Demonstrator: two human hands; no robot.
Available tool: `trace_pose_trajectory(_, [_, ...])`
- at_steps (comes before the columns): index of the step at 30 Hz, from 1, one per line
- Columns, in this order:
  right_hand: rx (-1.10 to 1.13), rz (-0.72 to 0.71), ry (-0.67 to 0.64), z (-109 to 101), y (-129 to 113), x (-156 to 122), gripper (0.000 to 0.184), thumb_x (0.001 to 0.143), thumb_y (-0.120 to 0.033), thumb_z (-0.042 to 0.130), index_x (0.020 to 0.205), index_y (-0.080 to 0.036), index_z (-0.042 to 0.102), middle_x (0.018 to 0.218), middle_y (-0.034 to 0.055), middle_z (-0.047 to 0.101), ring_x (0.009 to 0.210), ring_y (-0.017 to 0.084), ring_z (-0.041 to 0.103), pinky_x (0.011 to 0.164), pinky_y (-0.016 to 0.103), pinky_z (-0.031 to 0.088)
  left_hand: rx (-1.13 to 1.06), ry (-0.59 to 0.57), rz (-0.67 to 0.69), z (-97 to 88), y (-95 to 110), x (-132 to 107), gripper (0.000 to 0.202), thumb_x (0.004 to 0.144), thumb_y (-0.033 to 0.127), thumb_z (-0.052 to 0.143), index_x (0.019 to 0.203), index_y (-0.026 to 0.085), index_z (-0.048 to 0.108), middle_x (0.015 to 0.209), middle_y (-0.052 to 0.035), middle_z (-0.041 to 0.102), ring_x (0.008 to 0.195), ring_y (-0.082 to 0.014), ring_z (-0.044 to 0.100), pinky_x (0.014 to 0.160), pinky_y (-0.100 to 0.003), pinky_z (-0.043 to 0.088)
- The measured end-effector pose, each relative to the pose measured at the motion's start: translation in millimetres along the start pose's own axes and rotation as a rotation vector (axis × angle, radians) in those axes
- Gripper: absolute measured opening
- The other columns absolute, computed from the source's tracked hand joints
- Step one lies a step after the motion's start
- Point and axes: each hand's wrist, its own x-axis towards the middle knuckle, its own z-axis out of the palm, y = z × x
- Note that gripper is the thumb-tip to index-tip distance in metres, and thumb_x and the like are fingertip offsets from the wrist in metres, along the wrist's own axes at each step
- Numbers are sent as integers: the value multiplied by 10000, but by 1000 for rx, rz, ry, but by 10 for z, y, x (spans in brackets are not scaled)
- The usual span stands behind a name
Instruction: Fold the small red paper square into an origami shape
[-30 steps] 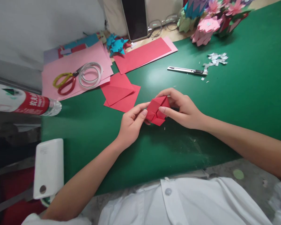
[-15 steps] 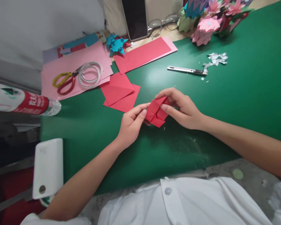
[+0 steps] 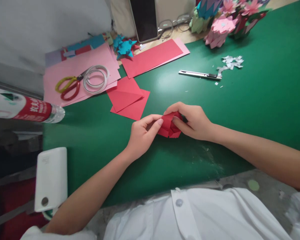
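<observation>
A small folded red paper piece [image 3: 169,126] sits low over the green mat [image 3: 252,100], pinched from both sides. My left hand [image 3: 142,135] grips its left edge with thumb and fingers. My right hand [image 3: 191,120] curls over its right side, the fingers covering part of the folds. Two loose red paper squares [image 3: 128,98] lie just beyond my left hand.
Pink sheets with scissors [image 3: 66,87] and a tape roll [image 3: 96,78] lie at the back left, with a long red sheet [image 3: 153,56] behind. A utility knife [image 3: 200,74], white scraps [image 3: 231,62], paper flowers [image 3: 220,31], glasses [image 3: 171,25], a lying bottle [image 3: 22,107] and a white power bank [image 3: 51,178] surround.
Both hands have lowered toward the mat and pressed the red piece together; it looks more squashed and more covered by my right fingers than before.
</observation>
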Motion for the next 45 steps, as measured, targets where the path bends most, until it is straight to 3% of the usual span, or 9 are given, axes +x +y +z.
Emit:
trace_pose_trajectory(6, [-44,-64,-31,-6,-8,9,192,878,-118,384,952,-183,549,827,9,672,675,94,602,596,192,433,0,16,-19,5,24,-7,193,882,320,579,943,211,726,865,-2,726,782,-137,667,698,-211,528])
trace_pose_trajectory(14, [-116,-167,40,19,9,29,194,847,-100,411,876,-172,588,726,14,616,611,107,531,572,213,400,-6,7,-23,5,37,-2,182,880,309,577,903,209,727,811,6,708,746,-127,643,682,-209,512])
trace_pose_trajectory(26, [-193,-152,94,23,-13,24,201,864,-141,414,866,-203,605,716,7,627,608,111,537,568,228,421,-51,-37,-67,-10,52,1,191,871,329,579,823,182,693,770,-3,683,707,-129,619,669,-220,498])
trace_pose_trajectory(35, [-363,-310,154,-26,-4,63,137,850,-168,517,836,-246,629,1035,32,647,826,169,555,705,334,477,-16,-33,-68,-11,26,0,187,872,330,577,827,193,695,744,6,653,667,-116,575,633,-219,462])
trace_pose_trajectory(39, [-410,-295,104,-46,-84,59,188,872,-160,477,812,-252,630,1094,12,640,905,196,560,721,379,463,-18,-44,-62,-21,23,18,185,875,318,571,849,196,707,769,-1,670,690,-123,590,649,-223,476])
trace_pose_trajectory(45, [-361,-306,19,-75,-149,49,157,871,-202,498,942,-220,636,1184,53,625,994,238,557,774,423,471,-29,-26,-74,-29,28,29,181,874,289,559,894,212,721,796,0,694,722,-130,616,678,-225,494])
